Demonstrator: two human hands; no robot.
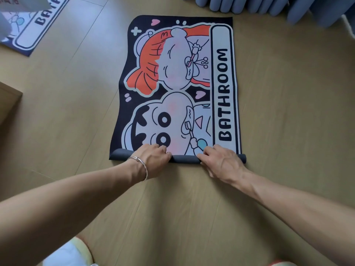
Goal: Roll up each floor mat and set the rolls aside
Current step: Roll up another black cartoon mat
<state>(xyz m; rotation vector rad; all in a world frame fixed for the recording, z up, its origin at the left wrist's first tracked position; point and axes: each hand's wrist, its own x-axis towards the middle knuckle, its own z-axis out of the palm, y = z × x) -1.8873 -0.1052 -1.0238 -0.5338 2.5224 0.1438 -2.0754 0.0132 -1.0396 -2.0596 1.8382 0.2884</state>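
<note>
While your left hand [153, 157] and right hand [221, 160] gripped the first rolled turn of the floor mat [172, 83] at lower centre, you seemed barely into rolling it, which next called for even pushing toward the frame's top.

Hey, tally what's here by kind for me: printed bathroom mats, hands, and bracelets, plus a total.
Printed mats: 2, the centre mat with its near edge rolled, and the corner mat far left.
Hands: 2, left hand and right hand, both gripping the rolled edge.
Bracelet: 1, on the left wrist.
Total: 5, leaving out the cropped blue rolls at the top.
</note>
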